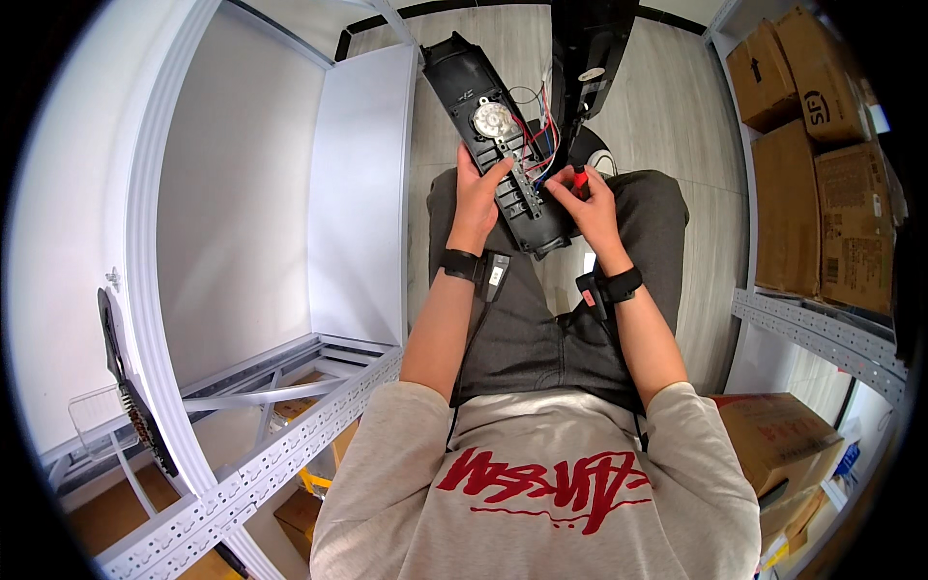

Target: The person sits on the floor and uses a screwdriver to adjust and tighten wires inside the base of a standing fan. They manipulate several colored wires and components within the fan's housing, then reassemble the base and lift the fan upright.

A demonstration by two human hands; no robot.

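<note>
Hands point(532, 198) meet above the lap, left gripping black housing point(498, 135), right pinching red-handled screwdriver point(580, 179).

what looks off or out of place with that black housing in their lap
The black housing lies opened across the lap, its grey round motor part bare and red, blue and black wires hanging loose beside it. The left hand steadies it; the right hand holds a red-handled tool. No breakage shows.
</note>
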